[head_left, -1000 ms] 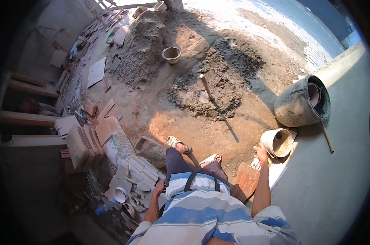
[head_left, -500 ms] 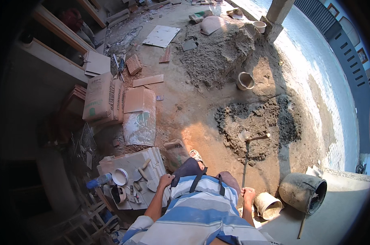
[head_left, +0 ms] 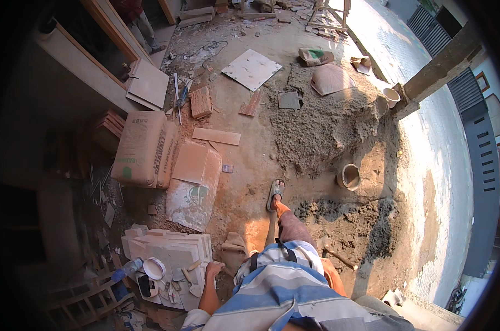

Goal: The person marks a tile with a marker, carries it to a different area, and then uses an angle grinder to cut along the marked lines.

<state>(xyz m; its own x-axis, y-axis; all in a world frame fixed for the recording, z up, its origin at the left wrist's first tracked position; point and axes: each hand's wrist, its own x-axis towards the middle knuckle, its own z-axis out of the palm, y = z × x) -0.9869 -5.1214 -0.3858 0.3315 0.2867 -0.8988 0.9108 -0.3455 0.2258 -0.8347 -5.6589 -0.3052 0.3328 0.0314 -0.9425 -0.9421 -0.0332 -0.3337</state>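
Note:
My left hand point(head_left: 215, 269) hangs low beside a stack of pale tiles point(head_left: 167, 243), its fingers curled; what they hold, if anything, is too small to make out. On the stack are a white tub point(head_left: 154, 267), hand tools with wooden handles point(head_left: 189, 270) and, at its edge, a plastic bottle point(head_left: 126, 270). My right hand is not visible. One sandalled foot point(head_left: 276, 193) is stretched forward onto the dusty floor, near a patch of wet mortar point(head_left: 371, 220) with a wooden tool handle point(head_left: 343, 260) lying in it.
Paper sacks point(head_left: 137, 146), loose boards point(head_left: 217, 136) and a brick point(head_left: 200, 102) lie ahead on the left. A sand heap point(head_left: 321, 127) and a bucket point(head_left: 349, 175) are ahead right, beside a concrete post point(head_left: 432, 74). A person point(head_left: 142, 27) is in the far doorway.
The view has swung left, bringing sacks, doorway and sand heap toward the middle. A foot has stepped forward past the mortar. My right hand and the large barrel have left sight.

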